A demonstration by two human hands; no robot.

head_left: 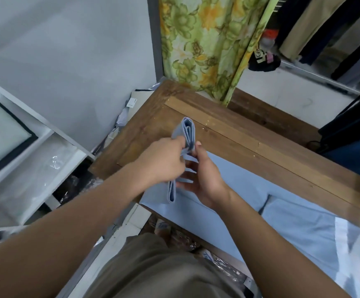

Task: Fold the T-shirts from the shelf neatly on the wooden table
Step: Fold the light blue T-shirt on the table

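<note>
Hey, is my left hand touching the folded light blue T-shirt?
Touching. The head view shows the left hand gripping the folded light blue T-shirt around its middle.

A folded light-blue T-shirt bundle [186,134] is held on edge above the brown wooden plank table [239,134]. It is gripped by the left hand [164,162] and pinched by the right hand [202,177]. A second light-blue T-shirt [250,211] is spread flat on the table. A green-and-yellow floral curtain [207,46] is hung beyond the table's far edge. A white shelf unit [35,134] is seen left of the table.
</note>
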